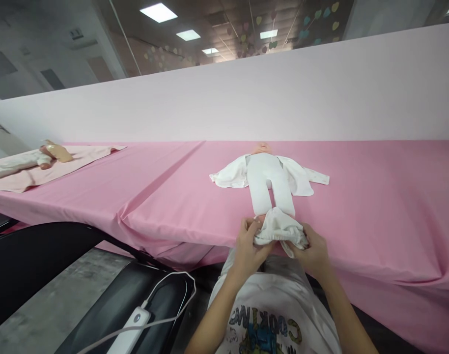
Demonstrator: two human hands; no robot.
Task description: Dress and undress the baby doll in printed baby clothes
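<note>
A baby doll (263,167) in white lies on its back on the pink sheet, its head far from me and its feet towards me. An open white baby shirt (298,177) spreads out beneath its torso, with sleeves to either side. At the doll's feet are white baby pants (279,226), bunched up, with a gathered waistband facing me. My left hand (249,248) pinches one side of that waistband, beside a doll foot. On the other side, my right hand (313,248) grips the opposite edge. The pants cover most of the feet.
The pink sheet (375,206) covers a long table against a white wall (246,105). Far left, another doll (21,164) lies on a pale pink cloth (92,155). A black chair (151,280) stands at lower left, bearing a white power bank (130,329) with a cable.
</note>
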